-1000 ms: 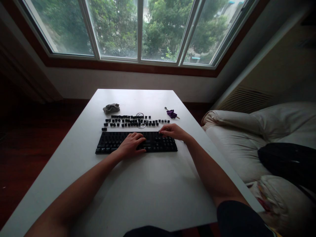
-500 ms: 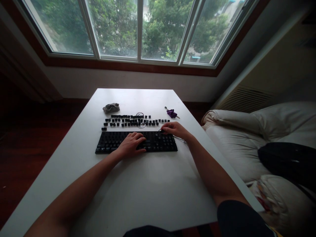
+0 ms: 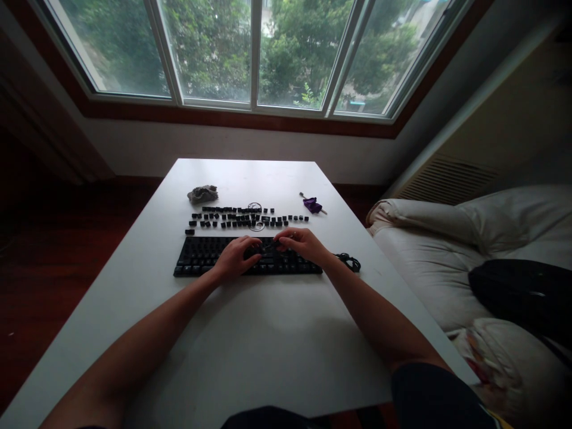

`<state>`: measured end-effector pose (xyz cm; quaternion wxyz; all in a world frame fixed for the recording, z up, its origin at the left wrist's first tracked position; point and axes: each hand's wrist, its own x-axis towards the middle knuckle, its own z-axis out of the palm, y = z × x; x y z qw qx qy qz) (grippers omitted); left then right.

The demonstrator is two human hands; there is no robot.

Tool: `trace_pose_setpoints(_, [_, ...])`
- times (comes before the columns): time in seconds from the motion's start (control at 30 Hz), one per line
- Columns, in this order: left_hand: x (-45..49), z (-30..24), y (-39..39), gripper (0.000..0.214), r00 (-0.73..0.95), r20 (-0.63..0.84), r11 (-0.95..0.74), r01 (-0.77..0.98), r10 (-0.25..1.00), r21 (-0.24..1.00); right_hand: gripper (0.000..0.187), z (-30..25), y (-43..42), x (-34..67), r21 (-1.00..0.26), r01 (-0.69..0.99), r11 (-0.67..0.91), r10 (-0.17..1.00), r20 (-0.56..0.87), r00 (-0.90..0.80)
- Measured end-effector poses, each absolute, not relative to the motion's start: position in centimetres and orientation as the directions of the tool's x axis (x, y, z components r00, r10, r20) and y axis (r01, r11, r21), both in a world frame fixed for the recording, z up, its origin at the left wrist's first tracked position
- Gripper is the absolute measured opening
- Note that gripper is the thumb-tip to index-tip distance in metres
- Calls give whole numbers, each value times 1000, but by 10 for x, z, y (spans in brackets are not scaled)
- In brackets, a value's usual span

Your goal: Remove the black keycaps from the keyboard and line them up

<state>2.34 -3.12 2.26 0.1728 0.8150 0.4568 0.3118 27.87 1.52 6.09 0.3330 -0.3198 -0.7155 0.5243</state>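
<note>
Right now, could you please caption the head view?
Left hand and right hand meet over a black keyboard on a white table, loose keycaps in rows behind it.

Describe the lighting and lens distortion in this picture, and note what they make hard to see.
Head view: the window backlights the room, leaving the table bright and the floor dark; the wide lens bows the window frame; the black keyboard and keycaps lose detail, and anything between left hand and right hand is unreadable.

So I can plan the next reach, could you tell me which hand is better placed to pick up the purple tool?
Probably the right hand: it rests on the right half of the keyboard, nearer the purple tool; the left hand sits further away.
</note>
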Motion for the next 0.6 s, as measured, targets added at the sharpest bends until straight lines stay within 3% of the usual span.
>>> trace_pose_setpoints(0.27, [21,21,-31,23,349,380,-516,605,856,606,36,55,6,267,-966,63,252,823,180,-539])
trace_pose_setpoints(0.6, [22,19,-30,20,287,358,-453,673,889,585,31,51,-3,261,-850,184,493,756,315,-574])
